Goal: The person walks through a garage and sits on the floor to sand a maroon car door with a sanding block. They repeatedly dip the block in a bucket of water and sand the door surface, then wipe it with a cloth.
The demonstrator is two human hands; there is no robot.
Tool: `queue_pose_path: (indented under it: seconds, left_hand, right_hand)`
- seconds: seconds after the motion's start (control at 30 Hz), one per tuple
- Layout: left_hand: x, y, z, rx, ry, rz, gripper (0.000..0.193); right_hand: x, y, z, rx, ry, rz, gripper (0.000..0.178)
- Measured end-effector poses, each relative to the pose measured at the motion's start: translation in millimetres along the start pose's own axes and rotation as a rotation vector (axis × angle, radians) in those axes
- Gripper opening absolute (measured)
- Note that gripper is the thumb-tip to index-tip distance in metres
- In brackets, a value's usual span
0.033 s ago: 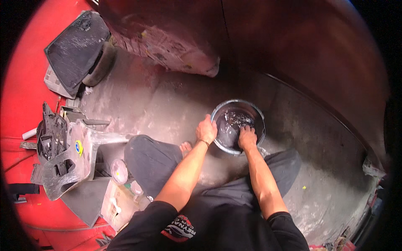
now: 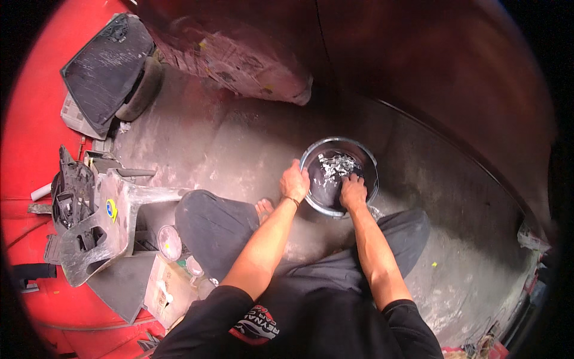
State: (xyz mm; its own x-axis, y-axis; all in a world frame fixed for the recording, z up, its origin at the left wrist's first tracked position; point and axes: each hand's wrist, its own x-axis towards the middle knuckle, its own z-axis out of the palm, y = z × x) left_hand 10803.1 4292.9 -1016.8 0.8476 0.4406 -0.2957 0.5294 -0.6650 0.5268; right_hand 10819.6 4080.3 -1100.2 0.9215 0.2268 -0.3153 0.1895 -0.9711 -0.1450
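Note:
A round dark bucket (image 2: 375, 185) with a pale rim stands on the floor between my bent legs, holding dark liquid (image 2: 323, 186) whose rippled surface throws white glints. At its left edge my left hand (image 2: 295, 182) is closed over the rim, a dark band around the wrist. My right hand (image 2: 353, 192) reaches down inside the bucket on the right, with its fingers bent. Something dark lies at those fingertips, but what it is, and how far they dip into the liquid, is hard to see.
A large dark red curved panel (image 2: 430, 66) hangs over the far side, beside a paper-masked part (image 2: 251, 72). To my left stand a worn grey plastic chair (image 2: 122, 209), a round lid (image 2: 169, 242) and a stained board (image 2: 170, 293). A black panel (image 2: 107, 54) leans at far left.
White glints on the liquid have grown brighter and spread. My right hand has shifted slightly within the bucket, while my left stays on the rim.

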Motion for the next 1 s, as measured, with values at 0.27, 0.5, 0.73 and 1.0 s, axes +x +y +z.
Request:
queue_pose_path:
  seconds: [0.27,0.5,0.73,1.0]
  left_hand:
    - [44.6,16.7,9.2,-0.06,0.083,0.258,0.021]
    - [111.5,33.2,23.8,0.067,-0.018,0.422,0.028]
    - [129.7,35.2,26.7,0.081,-0.173,0.329,0.036]
    - [131.1,31.1,42.0,0.011,-0.159,0.376,0.033]
  right_hand:
    - [2.6,1.0,-28.4,-0.015,0.014,0.023,0.028]
    - [9.4,-18.9,-23.4,0.485,0.199,0.191,0.022]
    - [10.3,-38.7,-27.2,0.422,0.028,0.304,0.024]
    - [9.9,-33.4,-33.0,0.906,0.283,0.427,0.017]
